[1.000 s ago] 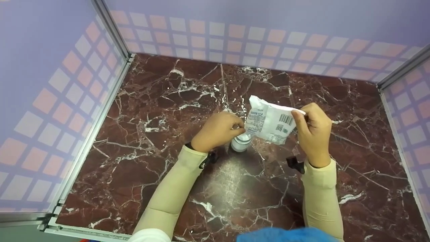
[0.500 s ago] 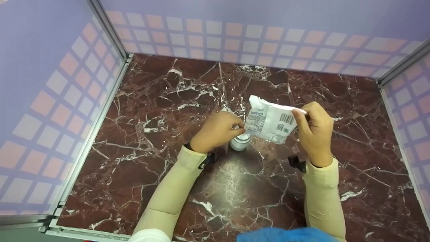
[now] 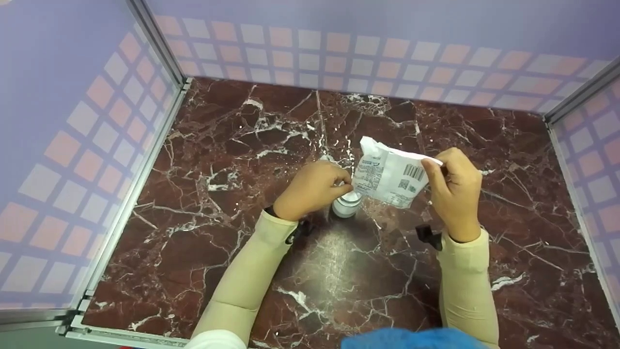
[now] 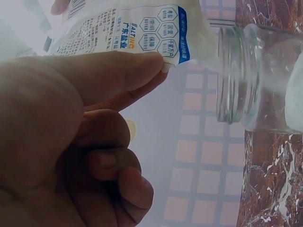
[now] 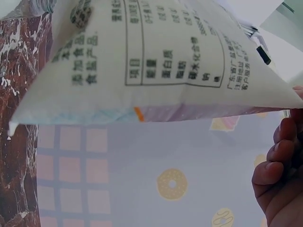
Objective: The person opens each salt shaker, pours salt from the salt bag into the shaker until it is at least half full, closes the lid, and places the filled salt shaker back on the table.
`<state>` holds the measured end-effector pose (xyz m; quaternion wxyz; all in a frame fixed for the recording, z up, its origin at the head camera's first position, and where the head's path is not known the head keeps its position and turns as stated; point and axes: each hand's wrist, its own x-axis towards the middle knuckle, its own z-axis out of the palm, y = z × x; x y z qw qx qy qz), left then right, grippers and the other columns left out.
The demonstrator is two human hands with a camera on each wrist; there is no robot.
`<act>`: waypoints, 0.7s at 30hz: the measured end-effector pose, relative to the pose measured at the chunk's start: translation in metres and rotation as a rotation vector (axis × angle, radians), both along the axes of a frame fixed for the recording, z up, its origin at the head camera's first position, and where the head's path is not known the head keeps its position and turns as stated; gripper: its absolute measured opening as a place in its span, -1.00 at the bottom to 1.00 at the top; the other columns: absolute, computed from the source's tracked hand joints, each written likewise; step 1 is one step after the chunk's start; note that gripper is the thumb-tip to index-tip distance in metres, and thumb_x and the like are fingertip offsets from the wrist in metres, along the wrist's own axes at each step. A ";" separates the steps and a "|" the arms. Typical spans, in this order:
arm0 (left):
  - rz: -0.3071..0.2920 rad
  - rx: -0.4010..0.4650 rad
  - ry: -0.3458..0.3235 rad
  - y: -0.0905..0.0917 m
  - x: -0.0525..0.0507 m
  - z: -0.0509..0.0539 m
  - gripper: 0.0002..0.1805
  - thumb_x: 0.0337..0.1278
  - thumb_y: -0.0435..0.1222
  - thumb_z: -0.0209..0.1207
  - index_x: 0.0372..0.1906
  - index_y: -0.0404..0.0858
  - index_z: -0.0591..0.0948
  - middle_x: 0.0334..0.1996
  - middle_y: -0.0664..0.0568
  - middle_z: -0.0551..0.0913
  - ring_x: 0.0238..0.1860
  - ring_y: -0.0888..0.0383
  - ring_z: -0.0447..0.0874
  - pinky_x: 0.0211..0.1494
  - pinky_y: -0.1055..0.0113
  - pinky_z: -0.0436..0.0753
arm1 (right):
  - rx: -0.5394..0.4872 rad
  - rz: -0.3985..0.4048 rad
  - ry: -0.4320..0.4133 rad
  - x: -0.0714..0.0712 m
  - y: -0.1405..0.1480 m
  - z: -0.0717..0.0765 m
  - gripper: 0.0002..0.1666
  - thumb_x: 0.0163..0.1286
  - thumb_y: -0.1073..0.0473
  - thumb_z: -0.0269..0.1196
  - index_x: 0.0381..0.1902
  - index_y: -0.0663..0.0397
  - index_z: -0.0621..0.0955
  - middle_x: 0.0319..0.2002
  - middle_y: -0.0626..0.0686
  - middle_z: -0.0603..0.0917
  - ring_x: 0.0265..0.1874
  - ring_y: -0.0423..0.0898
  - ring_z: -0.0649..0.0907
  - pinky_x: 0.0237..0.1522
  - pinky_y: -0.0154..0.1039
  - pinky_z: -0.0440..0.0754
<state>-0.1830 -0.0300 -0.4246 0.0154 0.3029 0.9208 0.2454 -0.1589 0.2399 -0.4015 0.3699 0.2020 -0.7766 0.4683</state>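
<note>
A white printed salt bag (image 3: 389, 177) hangs tilted in the air, its lower left corner over a glass jar (image 3: 347, 205). My left hand (image 3: 314, 188) pinches the bag near its mouth between thumb and index finger, the other fingers curled. At the bag's raised far end, my right hand (image 3: 454, 190) grips the edge between thumb and fingers. In the left wrist view, the bag's mouth meets the rim of the jar (image 4: 239, 75), and white salt (image 4: 294, 97) lies inside. The right wrist view shows the bag's underside (image 5: 156, 61), with the right fingertips (image 5: 271, 174) at its end.
The jar stands on a dark red marbled tabletop (image 3: 242, 271) with white veins. White specks (image 3: 349, 150) dot the surface behind the jar; some may be spilled grains. Purple panels with checked squares (image 3: 334, 53) enclose the back and sides, joined by metal frame bars (image 3: 160, 43).
The head view has shifted slightly. Both hands, the tilted bag and the jar keep nearly the same positions.
</note>
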 end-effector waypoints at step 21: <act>0.048 0.035 0.024 0.004 -0.003 -0.005 -0.76 0.38 -0.06 0.29 -0.12 -0.10 0.82 -0.18 0.11 0.82 -0.17 0.08 0.70 -0.05 0.16 0.64 | 0.036 -0.039 0.021 -0.002 0.001 -0.002 -0.34 0.50 -0.20 0.23 -0.52 0.31 0.48 -0.56 0.18 0.49 -0.51 -0.29 0.39 -0.44 -0.46 0.22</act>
